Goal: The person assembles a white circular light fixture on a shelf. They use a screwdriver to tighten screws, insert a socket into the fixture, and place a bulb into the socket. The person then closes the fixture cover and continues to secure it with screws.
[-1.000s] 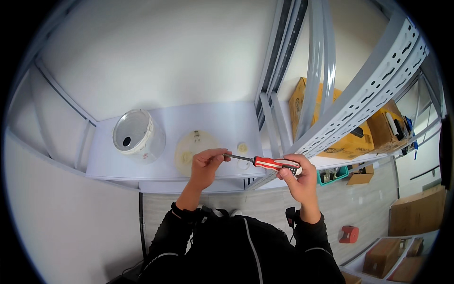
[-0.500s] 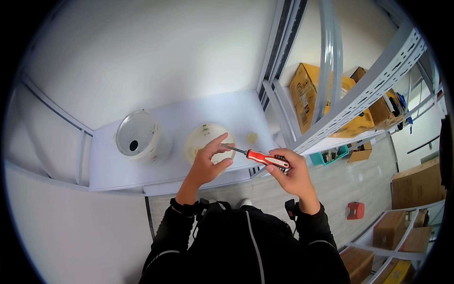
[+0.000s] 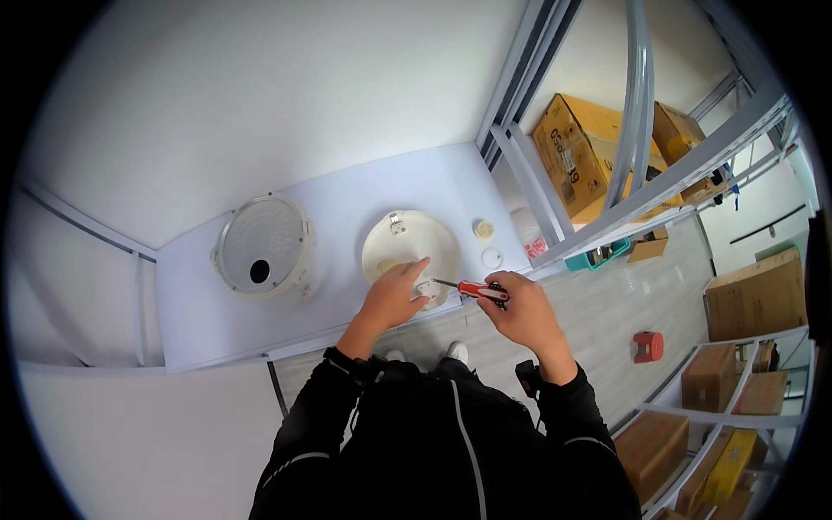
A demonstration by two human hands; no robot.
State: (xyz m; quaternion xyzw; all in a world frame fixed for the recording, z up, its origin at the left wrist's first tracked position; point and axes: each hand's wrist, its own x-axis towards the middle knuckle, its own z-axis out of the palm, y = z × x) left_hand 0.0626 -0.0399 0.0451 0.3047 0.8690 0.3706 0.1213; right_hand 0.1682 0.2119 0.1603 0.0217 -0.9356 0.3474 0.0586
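My right hand (image 3: 529, 319) is closed around a screwdriver (image 3: 482, 291) with a red and white handle. Its thin metal shaft points left over a round white dish-shaped housing (image 3: 438, 238), the tip close to a small metal fitting near the dish's front rim. My left hand (image 3: 388, 299) reaches over the dish's front left part, thumb and forefinger apart on either side of that fitting; its other fingers are partly hidden. A metal clip (image 3: 397, 224) sits at the dish's far rim. The hand partly covers a yellowish round piece inside the dish.
On the white shelf (image 3: 338, 186) stands a translucent round cover (image 3: 264, 234) with a dark hole, at left. A small beige round piece (image 3: 483, 230) and a white ring (image 3: 492, 258) lie right of the dish. Metal rack posts and yellow cartons (image 3: 576, 156) rise at right; a red stool (image 3: 647, 347) stands below.
My left hand has moved away from the screwdriver's shaft and down over the dish. The screwdriver has shifted lower, its tip now by the dish's front fitting. The view has shifted slightly.
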